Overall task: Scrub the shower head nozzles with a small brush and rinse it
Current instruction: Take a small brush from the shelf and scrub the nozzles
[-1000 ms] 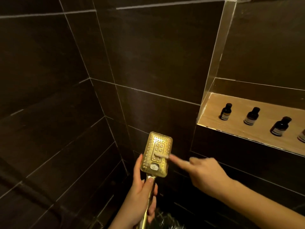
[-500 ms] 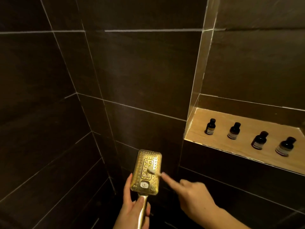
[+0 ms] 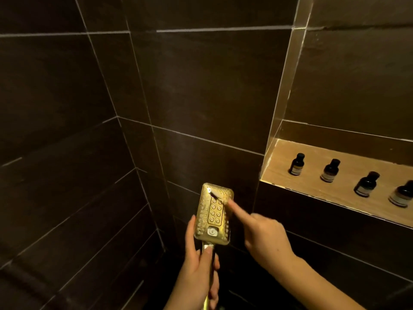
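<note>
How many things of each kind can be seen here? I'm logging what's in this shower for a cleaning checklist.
Small dark bottles in the wall niche: 4
Gold shower head, held by the left hand: 1
Small brush, held by the right hand: 1
Total: 6

Open air left of the shower head (image 3: pixel 213 214); tiled wall (image 3: pixel 201 97) close behind.
</note>
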Motion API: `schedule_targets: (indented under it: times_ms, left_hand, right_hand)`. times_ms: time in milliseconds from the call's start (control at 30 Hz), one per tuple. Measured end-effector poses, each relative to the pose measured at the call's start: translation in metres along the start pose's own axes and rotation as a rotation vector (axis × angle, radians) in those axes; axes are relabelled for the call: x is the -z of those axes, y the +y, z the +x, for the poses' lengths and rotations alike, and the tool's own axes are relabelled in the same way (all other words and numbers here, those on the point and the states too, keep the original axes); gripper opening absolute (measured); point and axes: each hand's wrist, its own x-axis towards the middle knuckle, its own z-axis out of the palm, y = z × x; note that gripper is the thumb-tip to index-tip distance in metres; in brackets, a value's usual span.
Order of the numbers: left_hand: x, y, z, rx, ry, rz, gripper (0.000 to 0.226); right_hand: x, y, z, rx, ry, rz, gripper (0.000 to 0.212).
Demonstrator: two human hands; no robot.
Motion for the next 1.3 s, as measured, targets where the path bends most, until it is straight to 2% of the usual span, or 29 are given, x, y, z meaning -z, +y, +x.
schedule_targets:
  times_ms: [133, 267, 333, 500, 600, 700, 800, 867, 933, 1033, 1133, 1233, 1300]
  left_hand:
    - [-0.013, -0.009, -0.003, -0.049, 0.139, 0.084, 0.073]
    - [-0.03, -0.01, -0.006, -0.126, 0.286, 0.216, 0.079]
    - [-0.036, -0.009, -0.006, -0.16, 0.347, 0.227, 0.083]
    - [-0.039, -0.008, -0.007, -0.158, 0.395, 0.222, 0.088]
    - [-0.035, -0.011, -0.005, -0.162, 0.395, 0.191, 0.096]
    - [-0.032, -0.014, -0.006, -0.1, 0.412, 0.193, 0.086]
    - [-0.029, -0.013, -0.006, -0.096, 0.394, 0.189, 0.081]
    - [-0.026, -0.014, -0.005, -0.108, 0.378, 0.14, 0.081]
    - [-0.025, -0.012, -0.006, -0.123, 0.375, 0.084, 0.082]
    - [-0.024, -0.007, -0.011, -0.128, 0.351, 0.041, 0.078]
    - [-0.025, -0.005, -0.011, -0.162, 0.341, 0.013, 0.08]
    - [-0.027, -0.003, -0.012, -0.131, 0.322, 0.006, 0.077]
    - [-0.025, -0.002, -0.012, -0.142, 0.304, -0.019, 0.075]
  right_hand:
    - [-0.004, -0.025, 0.003, 0.055, 0.013, 0.103, 0.1]
    - [-0.006, -0.036, 0.017, -0.02, 0.065, 0.224, 0.091]
    - [-0.009, -0.05, 0.017, 0.056, 0.037, 0.235, 0.09]
    - [-0.006, -0.052, 0.029, 0.029, 0.077, 0.276, 0.082]
    - [-0.008, -0.059, 0.026, 0.113, 0.012, 0.2, 0.088]
    - [-0.009, -0.051, 0.031, 0.067, 0.032, 0.172, 0.088]
    - [-0.008, -0.053, 0.029, 0.152, -0.02, 0.134, 0.09]
    - [-0.008, -0.048, 0.03, 0.121, 0.004, 0.111, 0.09]
    - [-0.008, -0.044, 0.031, 0.089, 0.025, 0.123, 0.087]
    - [-0.007, -0.045, 0.026, 0.179, 0.003, 0.069, 0.082]
    - [-0.004, -0.039, 0.032, 0.111, 0.071, 0.075, 0.076]
    - [-0.004, -0.049, 0.029, 0.24, 0.023, 0.04, 0.067]
    - [-0.001, -0.045, 0.032, 0.242, 0.034, 0.007, 0.065]
